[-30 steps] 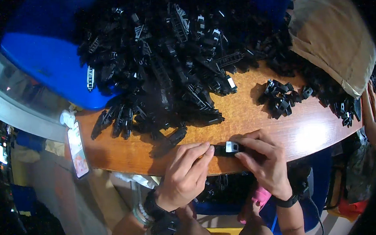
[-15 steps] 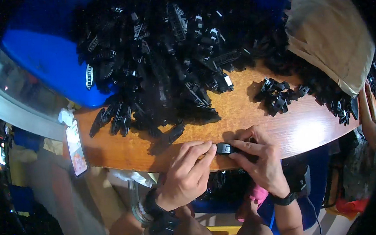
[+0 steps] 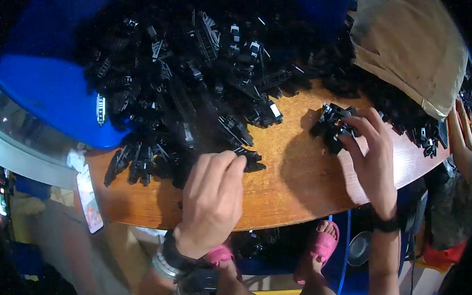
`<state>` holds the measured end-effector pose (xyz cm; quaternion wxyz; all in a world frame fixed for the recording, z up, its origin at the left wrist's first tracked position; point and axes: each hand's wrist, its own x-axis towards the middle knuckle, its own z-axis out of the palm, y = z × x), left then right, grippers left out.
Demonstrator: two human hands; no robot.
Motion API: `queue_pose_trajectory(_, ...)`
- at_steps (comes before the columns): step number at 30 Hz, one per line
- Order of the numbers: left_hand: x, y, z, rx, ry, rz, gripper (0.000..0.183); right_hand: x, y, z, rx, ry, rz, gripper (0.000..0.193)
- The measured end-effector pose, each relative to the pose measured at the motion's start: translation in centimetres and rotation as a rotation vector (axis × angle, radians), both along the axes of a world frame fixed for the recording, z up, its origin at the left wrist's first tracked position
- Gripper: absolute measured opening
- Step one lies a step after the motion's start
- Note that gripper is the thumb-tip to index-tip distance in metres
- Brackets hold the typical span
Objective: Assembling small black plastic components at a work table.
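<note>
My left hand [image 3: 212, 194] is over the near edge of the big heap of black plastic parts [image 3: 185, 102], its fingers curled down and pressed together. Whatever lies under those fingertips is hidden. To the right, my right hand [image 3: 374, 153] reaches to a small pile of black plastic pieces [image 3: 332, 122]. Its thumb and forefinger are apart at the pile's right side, and no piece is plainly gripped between them.
A blue plastic surface [image 3: 36, 99] lies at the far left, and a phone [image 3: 90, 200] rests at the wooden table's [image 3: 280, 182] left edge. A brown paper bag [image 3: 409, 47] covers parts at the far right. Another person's arm [image 3: 461, 135] shows beyond it.
My hands have parted from the small black part they held together at the table's front edge. The left has moved to the heap, the right forward and right to the small pile.
</note>
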<state>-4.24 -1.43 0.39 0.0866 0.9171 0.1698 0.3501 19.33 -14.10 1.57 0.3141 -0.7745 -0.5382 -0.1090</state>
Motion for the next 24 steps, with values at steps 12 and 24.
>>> queue_pose_trajectory(12, 1.8, -0.7, 0.2, 0.094, 0.306, -0.021, 0.031, -5.9, -1.2, -1.3, 0.161, 0.600, 0.232, 0.040)
queue_pose_trajectory(24, 0.4, -2.6, -0.8, 0.109, -0.072, -0.216, 0.028, -6.5, -4.8, -2.4, -0.073, 0.289, 0.041, 0.037)
